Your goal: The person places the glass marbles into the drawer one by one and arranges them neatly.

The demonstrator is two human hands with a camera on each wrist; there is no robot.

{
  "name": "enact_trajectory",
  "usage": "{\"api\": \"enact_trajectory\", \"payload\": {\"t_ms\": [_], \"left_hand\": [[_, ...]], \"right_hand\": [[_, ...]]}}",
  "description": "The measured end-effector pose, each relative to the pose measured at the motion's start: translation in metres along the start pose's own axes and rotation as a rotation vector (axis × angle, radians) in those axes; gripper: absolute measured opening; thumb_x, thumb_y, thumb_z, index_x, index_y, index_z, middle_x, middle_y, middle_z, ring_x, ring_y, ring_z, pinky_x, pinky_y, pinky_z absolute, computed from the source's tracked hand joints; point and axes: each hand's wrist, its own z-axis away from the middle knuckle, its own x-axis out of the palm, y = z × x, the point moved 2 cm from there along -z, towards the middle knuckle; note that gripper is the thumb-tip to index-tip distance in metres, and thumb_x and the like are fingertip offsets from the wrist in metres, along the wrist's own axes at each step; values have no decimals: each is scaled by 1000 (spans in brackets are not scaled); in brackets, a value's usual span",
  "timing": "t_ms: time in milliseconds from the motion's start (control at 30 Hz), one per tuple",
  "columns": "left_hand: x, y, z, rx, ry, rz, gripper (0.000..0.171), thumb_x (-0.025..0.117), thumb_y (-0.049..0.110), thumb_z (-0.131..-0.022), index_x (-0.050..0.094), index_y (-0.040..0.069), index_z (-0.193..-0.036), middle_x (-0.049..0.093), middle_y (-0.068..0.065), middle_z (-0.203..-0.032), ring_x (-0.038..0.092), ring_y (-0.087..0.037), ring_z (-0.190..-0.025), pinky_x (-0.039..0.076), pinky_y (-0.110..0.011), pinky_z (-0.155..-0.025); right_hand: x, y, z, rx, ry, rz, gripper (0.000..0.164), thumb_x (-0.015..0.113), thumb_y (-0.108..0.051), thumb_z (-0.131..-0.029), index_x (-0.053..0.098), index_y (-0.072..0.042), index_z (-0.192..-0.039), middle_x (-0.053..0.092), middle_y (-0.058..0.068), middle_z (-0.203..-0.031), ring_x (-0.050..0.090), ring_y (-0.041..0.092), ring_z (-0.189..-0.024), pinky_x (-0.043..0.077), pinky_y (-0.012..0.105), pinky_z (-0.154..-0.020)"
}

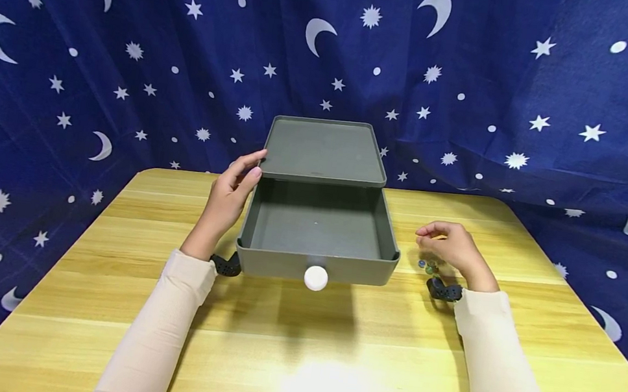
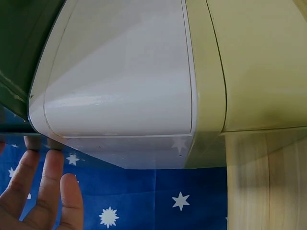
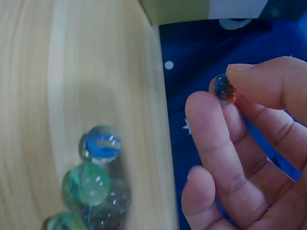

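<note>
A small box has a grey top tray (image 1: 326, 148) and a grey drawer (image 1: 270, 262) pulled out toward me, with a round white knob (image 1: 315, 278) on its front. My left hand (image 1: 230, 195) rests fingertips at the left edge of the box top, its fingers fairly straight in the left wrist view. To the right of the drawer, my right hand (image 1: 455, 246) is raised above the table, pinching a clear marble (image 3: 223, 90) with blue and red inside between thumb and fingers. Below it lie more glass marbles, among them a blue one (image 3: 103, 143) and a green one (image 3: 89, 183).
The box's side shows white and pale yellow panels (image 2: 129, 72) close to the left wrist. Everything stands on a light wooden table (image 1: 101, 300). Behind the table hangs a blue curtain (image 1: 210, 33) with white moons and stars. A black wrist device (image 1: 443, 290) sits under the right wrist.
</note>
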Motion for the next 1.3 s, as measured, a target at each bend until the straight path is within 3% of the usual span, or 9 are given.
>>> {"api": "enact_trajectory", "payload": {"t_ms": [167,333,667,1067,1300], "left_hand": [[0,0,0,-3,-3,-4,45,52,19,-114,57,7,-157,55,-12,-159,53,-25,-138,44,-28,-105],[-1,0,1,-4,-6,1,45,52,19,-114,57,7,-157,55,-12,-159,54,-26,-137,44,-28,-105],[0,-1,1,3,-5,1,44,52,19,-114,57,8,-157,55,-12,-159,53,-25,-137,44,-29,-105],[0,-1,1,1,-3,1,45,52,20,-114,57,8,-157,54,-12,-159,53,-25,-137,44,-29,-105],[0,-1,1,-1,-4,1,45,52,19,-114,57,8,-157,55,-13,-158,54,-26,-135,44,-29,-104]], "right_hand": [[0,0,-1,-8,-19,-163,31,69,-7,-105,67,17,-125,78,14,-107,69,1,-86,56,22,-81],[0,1,-2,8,-20,-246,34,69,-10,-105,67,14,-129,76,14,-119,69,-1,-91,57,24,-86],[-3,-2,0,-8,-20,-328,23,74,-6,-101,73,4,-122,73,-11,-106,68,-1,-94,53,17,-87],[-5,-10,1,-24,-16,-342,15,74,-5,-100,75,-4,-115,74,-12,-103,69,0,-94,51,16,-88],[-8,-18,3,-78,-6,-379,13,73,0,-99,76,-7,-110,75,-16,-98,70,0,-91,53,17,-85]]}}
